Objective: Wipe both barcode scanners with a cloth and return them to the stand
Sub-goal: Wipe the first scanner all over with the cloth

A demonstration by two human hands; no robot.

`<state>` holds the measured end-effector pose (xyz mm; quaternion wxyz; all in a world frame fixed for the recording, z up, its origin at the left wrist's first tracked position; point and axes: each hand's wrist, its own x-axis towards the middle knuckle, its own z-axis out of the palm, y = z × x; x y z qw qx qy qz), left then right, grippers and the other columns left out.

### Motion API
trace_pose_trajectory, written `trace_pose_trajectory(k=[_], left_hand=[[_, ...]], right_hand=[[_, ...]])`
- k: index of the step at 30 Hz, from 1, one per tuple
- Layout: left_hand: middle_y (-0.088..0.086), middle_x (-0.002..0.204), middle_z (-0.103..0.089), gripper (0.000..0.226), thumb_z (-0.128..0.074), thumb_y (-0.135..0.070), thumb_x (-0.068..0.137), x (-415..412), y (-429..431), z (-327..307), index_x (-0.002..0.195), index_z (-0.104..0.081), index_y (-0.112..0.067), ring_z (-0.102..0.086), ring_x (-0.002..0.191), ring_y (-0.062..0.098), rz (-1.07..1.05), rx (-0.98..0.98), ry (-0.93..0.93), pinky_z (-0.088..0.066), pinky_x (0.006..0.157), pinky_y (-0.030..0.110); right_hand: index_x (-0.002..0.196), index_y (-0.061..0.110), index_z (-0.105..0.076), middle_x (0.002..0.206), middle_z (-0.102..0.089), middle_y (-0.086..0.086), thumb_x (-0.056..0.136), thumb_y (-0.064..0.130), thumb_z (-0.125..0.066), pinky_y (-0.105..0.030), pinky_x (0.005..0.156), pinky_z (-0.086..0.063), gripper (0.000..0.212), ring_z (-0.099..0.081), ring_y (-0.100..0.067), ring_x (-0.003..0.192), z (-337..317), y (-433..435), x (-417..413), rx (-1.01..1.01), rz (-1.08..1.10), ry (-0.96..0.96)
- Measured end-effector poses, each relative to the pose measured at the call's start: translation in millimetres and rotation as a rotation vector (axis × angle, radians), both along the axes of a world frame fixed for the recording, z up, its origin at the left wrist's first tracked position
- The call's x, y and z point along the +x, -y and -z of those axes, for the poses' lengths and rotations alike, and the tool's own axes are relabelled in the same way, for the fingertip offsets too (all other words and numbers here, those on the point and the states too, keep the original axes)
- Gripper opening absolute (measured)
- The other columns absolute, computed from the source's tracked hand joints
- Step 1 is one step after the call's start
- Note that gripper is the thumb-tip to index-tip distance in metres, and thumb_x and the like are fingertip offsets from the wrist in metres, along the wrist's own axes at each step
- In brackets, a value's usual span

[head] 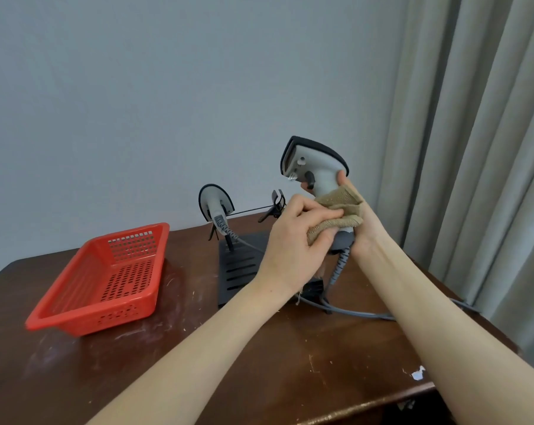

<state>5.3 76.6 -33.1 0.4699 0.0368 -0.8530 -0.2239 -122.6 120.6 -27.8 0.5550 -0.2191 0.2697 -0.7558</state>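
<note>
A grey and black barcode scanner (313, 162) is held upright above the table, its head facing left. My right hand (356, 219) grips its handle from the right. My left hand (293, 233) pinches a tan cloth (336, 211) that is wrapped around the handle. A second scanner (215, 200) sits in the left cradle of the black stand (238, 268). The stand's right cradle (276, 200) holds nothing. A coiled grey cable (339, 265) hangs from the held scanner.
A red perforated plastic basket (106, 277) stands on the left of the dark wooden table (244, 357). Grey cables (361, 314) trail across the table to the right. A grey curtain (474, 133) hangs at the right, close to the table's edge.
</note>
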Motion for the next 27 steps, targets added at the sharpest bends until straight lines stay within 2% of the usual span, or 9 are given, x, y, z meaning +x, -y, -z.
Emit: trace_pose_trajectory(k=[3, 7, 12, 13, 15, 16, 20, 24, 27], left_hand=[[-0.001, 0.093, -0.055, 0.019, -0.063, -0.009, 0.084, 1.5, 5.7, -4.2, 0.101, -0.070, -0.012, -0.052, 0.085, -0.004, -0.059, 0.077, -0.061, -0.037, 0.079, 0.005], [-0.002, 0.106, -0.053, 0.020, -0.058, -0.013, 0.089, -4.5, 18.3, -17.6, 0.109, -0.061, -0.014, -0.047, 0.092, -0.015, -0.194, 0.286, -0.160, -0.033, 0.081, -0.001], [-0.002, 0.109, -0.055, 0.018, -0.053, -0.016, 0.093, -18.9, 10.9, -15.4, 0.111, -0.055, -0.015, -0.050, 0.093, 0.002, -0.172, 0.343, -0.020, -0.035, 0.074, 0.000], [-0.003, 0.106, -0.056, 0.017, -0.053, -0.016, 0.093, -19.5, 9.2, -12.2, 0.110, -0.057, -0.015, -0.051, 0.092, 0.003, -0.162, 0.343, 0.001, -0.036, 0.073, 0.001], [-0.004, 0.101, -0.057, 0.015, -0.054, -0.016, 0.093, -18.5, 4.6, -4.8, 0.107, -0.059, -0.014, -0.052, 0.089, 0.004, -0.144, 0.324, 0.044, -0.037, 0.072, 0.003], [-0.004, 0.100, -0.057, 0.014, -0.054, -0.015, 0.093, -17.2, 1.9, -1.6, 0.106, -0.060, -0.014, -0.052, 0.088, 0.004, -0.133, 0.316, 0.056, -0.037, 0.073, 0.004], [-0.004, 0.093, -0.058, 0.009, -0.056, -0.015, 0.091, -8.8, -8.2, 8.1, 0.098, -0.063, -0.015, -0.053, 0.083, 0.005, -0.041, 0.321, 0.114, -0.040, 0.072, 0.012], [-0.005, 0.080, -0.063, 0.004, -0.060, -0.014, 0.086, 1.3, -7.1, 6.7, 0.085, -0.065, -0.014, -0.056, 0.073, 0.006, -0.008, 0.311, 0.105, -0.044, 0.066, 0.018], [-0.010, 0.086, -0.064, 0.011, -0.060, -0.014, 0.085, -0.6, 0.1, -6.5, 0.093, -0.064, -0.020, -0.058, 0.079, 0.002, -0.057, 0.319, -0.013, -0.045, 0.071, 0.016]], right_hand=[[0.078, 0.007, -0.060, 0.063, -0.060, -0.004, 0.089, 0.055, -0.055, -0.022, 0.050, -0.052, 0.050, -0.059, -0.013, 0.051, -1.8, -0.8, 2.1, 0.034, 0.069, 0.072], [0.080, 0.004, -0.060, 0.063, -0.056, -0.004, 0.086, 0.054, -0.059, -0.020, 0.047, -0.046, 0.051, -0.054, -0.012, 0.049, -5.4, 1.1, 5.9, 0.062, 0.138, 0.130], [0.075, 0.008, -0.066, 0.059, -0.058, -0.001, 0.089, 0.058, -0.052, -0.019, 0.040, -0.047, 0.053, -0.056, -0.010, 0.043, -2.3, 4.5, 4.6, 0.091, 0.169, 0.011], [0.074, 0.009, -0.070, 0.062, -0.063, -0.001, 0.091, 0.057, -0.050, -0.020, 0.044, -0.050, 0.055, -0.060, -0.010, 0.048, -1.9, 4.0, 3.5, 0.060, 0.157, 0.014], [0.090, 0.009, -0.072, 0.079, -0.072, -0.002, 0.093, 0.054, -0.047, -0.024, 0.062, -0.058, 0.052, -0.069, -0.012, 0.067, -3.2, 1.5, 2.9, -0.035, 0.104, 0.057], [0.096, 0.009, -0.068, 0.082, -0.072, -0.003, 0.093, 0.053, -0.048, -0.026, 0.065, -0.059, 0.049, -0.070, -0.013, 0.070, -4.8, 0.0, 3.4, -0.060, 0.087, 0.096], [0.090, 0.010, -0.063, 0.065, -0.060, -0.003, 0.091, 0.054, -0.052, -0.023, 0.046, -0.052, 0.046, -0.060, -0.012, 0.049, -4.7, 0.7, -2.4, -0.049, 0.086, 0.218], [0.087, 0.007, -0.065, 0.069, -0.060, -0.003, 0.090, 0.055, -0.053, -0.022, 0.054, -0.052, 0.049, -0.057, -0.014, 0.054, -0.4, 2.6, -6.0, -0.040, 0.041, 0.266], [0.085, 0.009, -0.066, 0.075, -0.062, -0.002, 0.090, 0.052, -0.055, -0.024, 0.065, -0.054, 0.045, -0.061, -0.012, 0.063, 1.1, 1.9, -3.9, -0.023, 0.100, 0.217]])
